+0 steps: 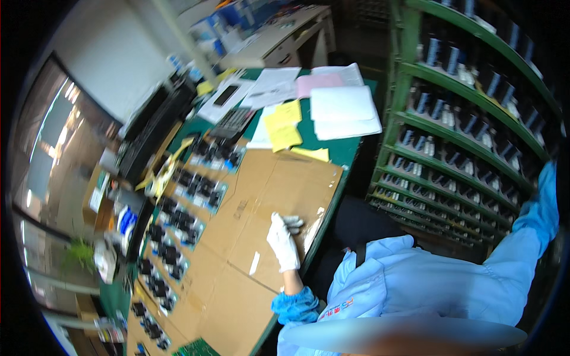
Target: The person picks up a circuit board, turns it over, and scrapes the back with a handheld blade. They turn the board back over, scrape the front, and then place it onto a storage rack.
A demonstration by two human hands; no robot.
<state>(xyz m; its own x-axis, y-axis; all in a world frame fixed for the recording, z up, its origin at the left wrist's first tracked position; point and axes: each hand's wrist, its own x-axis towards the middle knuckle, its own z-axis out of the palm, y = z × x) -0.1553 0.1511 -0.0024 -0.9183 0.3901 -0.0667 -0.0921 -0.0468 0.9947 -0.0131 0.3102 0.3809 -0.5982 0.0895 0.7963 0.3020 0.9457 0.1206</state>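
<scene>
My left hand (283, 242), in a white glove and blue sleeve cover, rests over the brown cardboard sheet (243, 225) near the table's right edge. Its fingers are loosely bent with a gap between them, and nothing shows in them. A white paper strip (255, 263) lies just left of the hand, and a clear shiny plastic piece (312, 232) to its right. My right arm (534, 216) stretches out to the green rack (404, 95); its hand is lost at the dark rim of the picture. Circuit boards with black components (181, 222) line the cardboard's left side in rows.
Papers (344, 110), yellow notes (284, 127), a calculator (233, 123) and a phone (225, 95) lie at the table's far end. The rack's shelves hold many boards with dark cylindrical parts. A green circuit board (198, 347) is at the lower edge.
</scene>
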